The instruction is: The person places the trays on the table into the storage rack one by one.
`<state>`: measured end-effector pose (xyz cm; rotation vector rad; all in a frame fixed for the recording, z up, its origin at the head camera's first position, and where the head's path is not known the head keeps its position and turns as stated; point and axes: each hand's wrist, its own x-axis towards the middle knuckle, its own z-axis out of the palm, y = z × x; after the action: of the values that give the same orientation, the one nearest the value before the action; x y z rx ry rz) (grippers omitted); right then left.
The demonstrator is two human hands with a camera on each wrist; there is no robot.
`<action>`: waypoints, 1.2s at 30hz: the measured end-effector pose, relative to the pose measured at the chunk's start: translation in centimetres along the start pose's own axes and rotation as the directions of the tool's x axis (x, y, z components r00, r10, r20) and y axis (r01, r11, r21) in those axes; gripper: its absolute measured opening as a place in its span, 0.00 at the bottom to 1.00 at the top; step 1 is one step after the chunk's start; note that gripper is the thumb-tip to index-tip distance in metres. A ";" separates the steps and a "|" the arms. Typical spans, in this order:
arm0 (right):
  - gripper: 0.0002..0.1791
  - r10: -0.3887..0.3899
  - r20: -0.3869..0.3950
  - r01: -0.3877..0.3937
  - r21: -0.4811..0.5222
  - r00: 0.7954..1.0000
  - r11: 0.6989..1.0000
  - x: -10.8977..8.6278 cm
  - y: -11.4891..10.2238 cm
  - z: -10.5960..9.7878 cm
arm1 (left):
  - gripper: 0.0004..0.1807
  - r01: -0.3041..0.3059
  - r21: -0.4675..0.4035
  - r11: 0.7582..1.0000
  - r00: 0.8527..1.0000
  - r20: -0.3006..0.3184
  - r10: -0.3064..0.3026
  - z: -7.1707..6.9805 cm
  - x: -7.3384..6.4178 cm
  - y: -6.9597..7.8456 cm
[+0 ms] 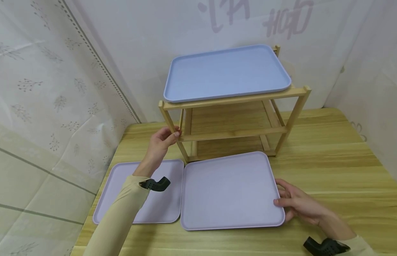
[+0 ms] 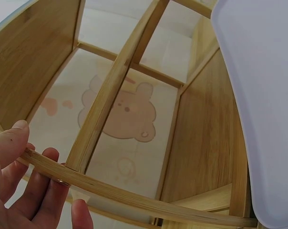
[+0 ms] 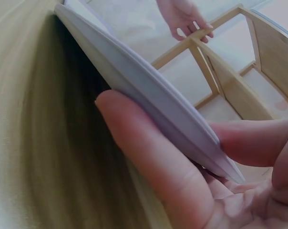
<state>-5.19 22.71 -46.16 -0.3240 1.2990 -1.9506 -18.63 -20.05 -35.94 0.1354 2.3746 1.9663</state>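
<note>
My left hand [image 1: 160, 144] grips the front left post of a wooden three-tier rack [image 1: 233, 134], thumb on one side and fingers on the other; the left wrist view shows the post [image 2: 120, 188] between them. In my right hand [image 1: 299, 204] is the right edge of a lilac tray [image 1: 230, 192], thumb on top and fingers underneath. The right wrist view has that tray's edge [image 3: 149, 90] tilted above the table. Its far edge stands close before the rack's foot. A blue tray [image 1: 227, 74] lies on the rack's top tier.
A second lilac tray [image 1: 163, 199] lies flat on the wooden table [image 1: 329, 160], under my left forearm and right beside the held tray. White printed curtains [image 1: 57, 71] hang along the left and behind the rack.
</note>
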 end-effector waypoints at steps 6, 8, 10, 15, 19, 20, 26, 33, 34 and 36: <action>0.40 -0.011 -0.030 0.011 -0.010 0.999 1.000 -0.1 0.5 -0.1 | 0.21 -0.001 0.005 1.000 1.000 -0.004 0.002 0.1 0.0 0.0; 0.41 -0.016 -0.033 0.016 -0.011 0.999 1.000 -0.1 0.6 -0.2 | 0.20 -0.001 0.003 1.000 1.000 -0.008 0.001 0.1 0.0 0.1; 0.41 -0.027 -0.034 0.026 -0.012 0.999 1.000 -0.1 0.6 -0.2 | 0.19 -0.001 0.004 1.000 1.000 -0.010 0.001 0.1 0.0 0.1; 0.34 -0.071 -0.019 0.071 0.003 0.997 0.997 -0.5 0.7 -0.5 | 0.17 -0.003 0.005 1.000 1.000 -0.012 0.003 0.1 0.1 0.1; 0.29 -0.111 0.005 0.111 0.014 0.994 0.994 -0.9 0.6 -0.8 | 0.17 0.002 0.008 1.000 1.000 -0.011 -0.002 0.1 0.1 0.0; 0.29 -0.120 0.008 0.120 0.013 0.993 0.993 -1.0 0.6 -0.8 | 0.17 0.004 0.007 1.000 1.000 -0.011 -0.004 0.1 0.1 0.0; 0.30 -0.160 0.011 0.161 -0.019 0.987 0.987 -1.8 0.0 -1.3 | 0.19 0.016 0.006 1.000 1.000 -0.003 -0.016 0.0 0.1 0.1; 0.33 -0.197 0.029 0.198 -0.011 0.980 0.980 -2.6 -0.6 -1.6 | 0.20 0.027 0.007 1.000 1.000 -0.003 -0.027 0.0 0.1 0.1; 0.33 -0.200 0.034 0.201 -0.001 0.979 0.980 -2.8 -0.7 -1.7 | 0.20 0.026 0.007 1.000 1.000 -0.004 -0.026 0.0 0.2 0.1; 0.33 -0.212 0.045 0.212 0.014 0.976 0.977 -3.0 -0.8 -1.7 | 0.19 0.025 0.009 1.000 1.000 -0.004 -0.025 0.0 0.1 0.1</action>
<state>-4.50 26.18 -45.65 -0.5191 1.2682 -2.1120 -18.77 -19.98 -35.80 0.1014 2.3760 1.9471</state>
